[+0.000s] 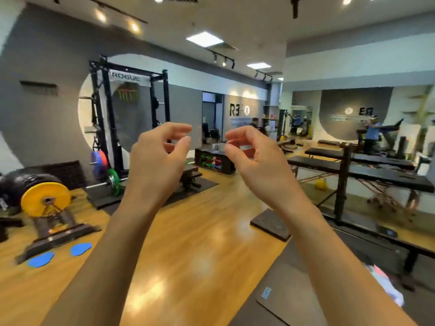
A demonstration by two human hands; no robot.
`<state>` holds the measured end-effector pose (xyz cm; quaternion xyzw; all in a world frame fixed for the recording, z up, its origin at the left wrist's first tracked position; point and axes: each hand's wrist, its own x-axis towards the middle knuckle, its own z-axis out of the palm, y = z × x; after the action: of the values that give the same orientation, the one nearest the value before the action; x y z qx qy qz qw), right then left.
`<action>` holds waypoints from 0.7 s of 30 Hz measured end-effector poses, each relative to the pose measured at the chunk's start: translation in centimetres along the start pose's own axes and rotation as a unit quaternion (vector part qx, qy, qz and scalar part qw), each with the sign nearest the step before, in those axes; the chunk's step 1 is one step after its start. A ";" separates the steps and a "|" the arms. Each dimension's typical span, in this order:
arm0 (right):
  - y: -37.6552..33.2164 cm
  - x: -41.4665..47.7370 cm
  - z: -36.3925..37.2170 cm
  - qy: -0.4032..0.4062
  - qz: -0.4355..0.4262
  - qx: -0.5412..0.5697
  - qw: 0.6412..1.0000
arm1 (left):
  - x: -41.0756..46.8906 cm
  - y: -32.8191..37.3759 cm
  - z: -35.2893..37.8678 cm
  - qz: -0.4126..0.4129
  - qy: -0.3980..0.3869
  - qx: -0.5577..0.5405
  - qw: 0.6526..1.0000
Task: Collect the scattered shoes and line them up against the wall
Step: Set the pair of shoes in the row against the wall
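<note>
Both of my hands are raised in front of me at chest height, backs toward the camera. My left hand (pixel 156 158) holds nothing, its fingers curled and apart. My right hand (pixel 255 158) mirrors it a short gap to the right, also holding nothing, fingers loosely curled. No shoe is clearly visible; a blurred pink, white and blue object (pixel 386 287) lies at the lower right edge and I cannot tell what it is. The grey wall (pixel 35 125) runs along the left.
A black squat rack (pixel 131 118) and a barbell stand with a yellow plate (pixel 46 198) line the left. Two blue discs (pixel 80 249) lie on the wooden floor (pixel 188 243). Black benches (pixel 376 175) fill the right, a dark mat (pixel 289 290) lies below, and people stand far back.
</note>
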<state>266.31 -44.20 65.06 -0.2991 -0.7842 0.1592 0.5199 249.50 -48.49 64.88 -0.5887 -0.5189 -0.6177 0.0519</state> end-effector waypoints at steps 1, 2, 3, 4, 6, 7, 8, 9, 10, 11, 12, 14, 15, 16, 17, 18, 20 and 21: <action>-0.1 1.4 2.8 -0.018 -0.008 0.023 1.000 | 0.7 -2.1 -1.5 -0.009 0.018 0.011 1.000; -0.1 2.5 5.4 -0.035 -0.013 0.045 0.998 | 1.1 -4.2 -2.9 -0.018 0.035 0.020 0.999; 0.1 3.7 8.2 -0.046 -0.019 0.071 0.996 | 1.8 -6.4 -4.3 -0.026 0.052 0.026 0.998; 0.4 5.0 11.0 -0.051 -0.024 0.103 0.993 | 2.5 -8.6 -5.9 -0.035 0.067 0.036 0.996; 0.7 7.6 16.6 -0.063 -0.027 0.172 0.983 | 4.3 -12.7 -8.9 -0.057 0.092 0.058 0.992; 0.8 9.0 19.4 -0.073 -0.027 0.203 0.976 | 5.4 -14.5 -10.4 -0.068 0.107 0.065 0.990; 0.7 10.5 22.0 -0.081 -0.027 0.229 0.970 | 6.7 -16.2 -11.9 -0.078 0.120 0.071 0.987; 0.6 12.1 24.6 -0.090 -0.024 0.253 0.963 | 8.1 -17.8 -13.4 -0.086 0.133 0.079 0.984; 0.4 13.6 27.2 -0.102 -0.020 0.278 0.955 | 9.2 -19.2 -14.9 -0.092 0.149 0.089 0.981; 0.1 15.0 30.0 -0.115 -0.017 0.305 0.945 | 10.2 -20.6 -16.6 -0.095 0.166 0.101 0.976; -0.4 16.4 32.7 -0.127 -0.017 0.331 0.935 | 11.1 -22.0 -18.3 -0.094 0.182 0.110 0.973; -1.7 18.6 38.4 -0.157 -0.021 0.378 0.912 | 12.3 -25.0 -22.0 -0.102 0.218 0.127 0.962; -2.6 19.3 41.5 -0.176 -0.021 0.401 0.899 | 12.6 -26.7 -24.0 -0.113 0.235 0.135 0.956; -3.4 19.9 44.5 -0.195 -0.024 0.419 0.886 | 12.8 -28.3 -25.9 -0.123 0.251 0.141 0.950; -4.2 20.4 47.6 -0.213 -0.028 0.434 0.875 | 12.9 -30.1 -28.0 -0.132 0.267 0.146 0.943; -5.0 20.8 50.6 -0.229 -0.032 0.446 0.864 | 13.0 -31.8 -30.1 -0.138 0.284 0.150 0.937; -6.9 21.5 56.5 -0.257 -0.041 0.467 0.845 | 13.3 -35.5 -34.2 -0.143 0.308 0.156 0.927; -7.7 21.7 59.2 -0.268 -0.045 0.473 0.838 | 13.5 -37.3 -36.2 -0.147 0.315 0.161 0.924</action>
<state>203.97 -32.72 60.81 0.0730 -0.7348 0.5612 0.3738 195.86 -49.49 62.16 -0.2645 -0.6488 -0.6803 0.2153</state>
